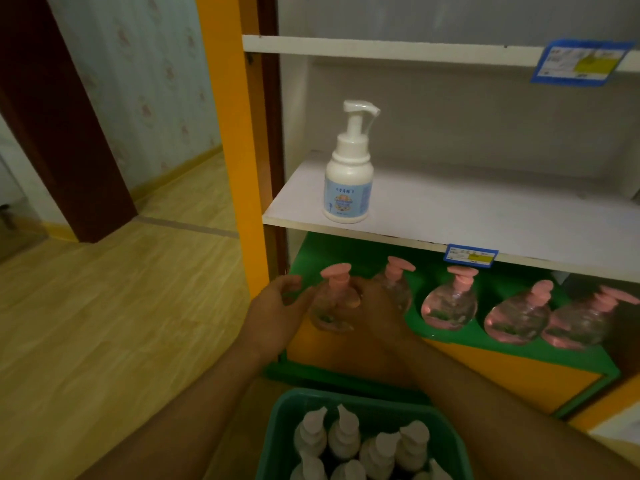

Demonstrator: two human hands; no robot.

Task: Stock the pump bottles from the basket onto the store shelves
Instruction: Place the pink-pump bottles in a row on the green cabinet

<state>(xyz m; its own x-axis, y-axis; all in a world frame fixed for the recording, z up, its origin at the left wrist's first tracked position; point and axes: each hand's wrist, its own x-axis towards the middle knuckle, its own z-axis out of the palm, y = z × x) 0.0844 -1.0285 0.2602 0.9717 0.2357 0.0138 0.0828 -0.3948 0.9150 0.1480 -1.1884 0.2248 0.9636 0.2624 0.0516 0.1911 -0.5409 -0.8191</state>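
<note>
A green basket [277, 431] at the bottom holds several white pump bottles [343, 434]. One white pump bottle with a blue label [348, 181] stands alone on the white middle shelf [467, 216]. On the green lower shelf [446, 336] stands a row of clear round bottles with pink pumps. My right hand [374, 310] grips the leftmost clear bottle [329, 306] from its right side. Just left of that bottle, my left hand [273, 313] has its fingers spread; contact is unclear.
Other clear pink-pump bottles [448, 303] fill the lower shelf to the right. A yellow upright post [239, 168] borders the shelves on the left. Blue price tags [471, 255] hang on the shelf edges. Wooden floor [104, 323] lies to the left.
</note>
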